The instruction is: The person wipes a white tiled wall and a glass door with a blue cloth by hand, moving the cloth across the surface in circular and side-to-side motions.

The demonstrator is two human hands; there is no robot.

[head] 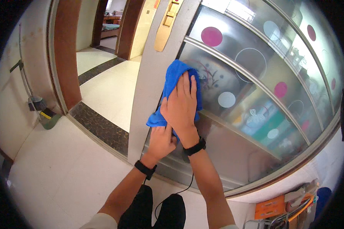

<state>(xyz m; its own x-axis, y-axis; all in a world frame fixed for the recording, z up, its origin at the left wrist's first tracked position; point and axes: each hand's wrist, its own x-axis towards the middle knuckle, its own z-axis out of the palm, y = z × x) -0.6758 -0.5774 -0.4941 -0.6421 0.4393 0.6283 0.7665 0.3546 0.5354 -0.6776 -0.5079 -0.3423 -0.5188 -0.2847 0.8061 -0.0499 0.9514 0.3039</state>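
A blue cloth lies bunched against the edge of a sliding door, where the grey frame meets the patterned glass. My right hand presses on it with outstretched fingers, and folds of cloth stand up around the fingertips. Lower and to the left, my left hand grips the cloth's bottom end; its fingertips are partly hidden by the fabric. Both wrists wear black bands. Above the cloth, a gold-coloured handle plate is fixed to the door frame.
Metal bars cross the glass. Left of the doorway, a broom and a dustpan lean at the wall. An orange box and a metal-framed item stand at lower right. A black cable hangs near my legs.
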